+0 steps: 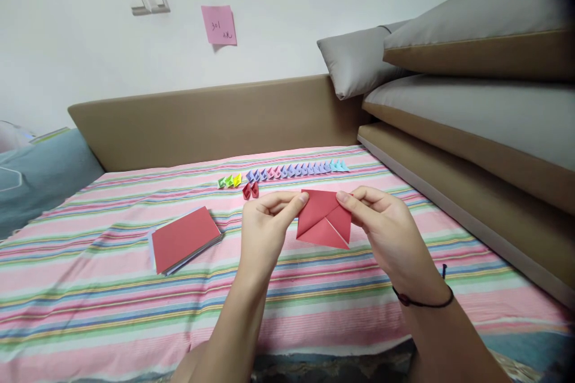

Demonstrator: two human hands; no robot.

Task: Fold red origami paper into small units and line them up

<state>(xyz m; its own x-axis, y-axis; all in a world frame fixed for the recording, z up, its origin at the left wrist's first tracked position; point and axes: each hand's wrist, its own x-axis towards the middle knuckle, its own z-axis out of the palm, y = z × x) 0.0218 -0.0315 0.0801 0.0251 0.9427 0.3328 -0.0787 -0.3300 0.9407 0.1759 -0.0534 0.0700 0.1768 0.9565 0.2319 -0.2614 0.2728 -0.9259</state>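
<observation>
A folded red sheet of origami paper (320,215) is held up above the striped cloth, with crease lines and folded flaps meeting near its middle. My left hand (269,221) pinches its upper left corner between thumb and fingers. At the upper right corner, my right hand (381,221) grips it the same way, the thumb lying on the front face. The fingers behind the paper are partly hidden. Beyond my left hand stand two small folded red paper pieces (250,191), near a long row of folded purple and pink paper pieces (296,170).
A stack of paper with a red top sheet (186,240) lies to the left on the striped cloth (112,287). Yellow and green folded pieces (230,181) stand left of the row. Grey-brown cushions (476,108) are piled at the right. A brown padded board (215,122) runs along the wall.
</observation>
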